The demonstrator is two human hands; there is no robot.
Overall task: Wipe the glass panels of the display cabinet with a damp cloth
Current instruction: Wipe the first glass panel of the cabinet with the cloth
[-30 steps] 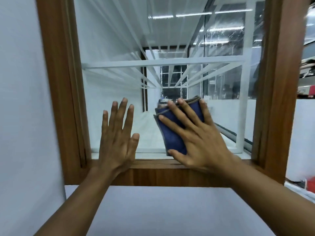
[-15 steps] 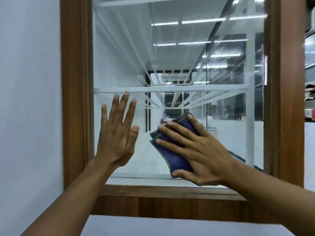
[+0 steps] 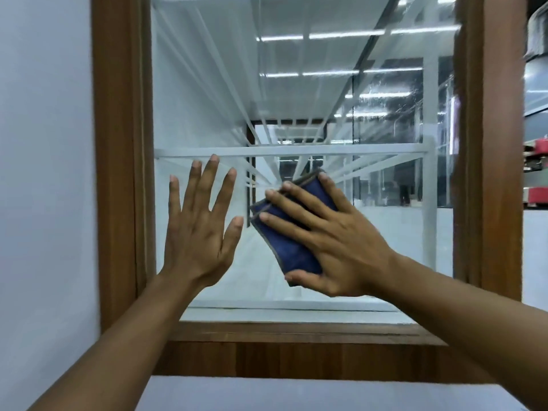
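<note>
Framed by a brown wooden frame, head-on: the glass panel of the display cabinet. Pressed flat to that glass, low and a little right of centre, a folded blue cloth with a grey edge, tilted, long side rising to the right. On top of it the right hand, fingers straight and spread, palm on the fabric, thumb laid over the lower corner. No curl round the cloth, only flat pressure. Left and lower parts of the cloth visible past the fingertips, the rest hidden beneath the palm.

Just to the left, apart from the cloth, the left hand: open, fingers splayed and pointing up, palm toward the pane. Contact with the glass impossible to confirm. Middle fingertip reaching up to a white shelf rail inside the cabinet.

Behind the glass, white shelving receding, and ceiling strip lights. Plain white wall left of the frame; blurred red items at far right.
</note>
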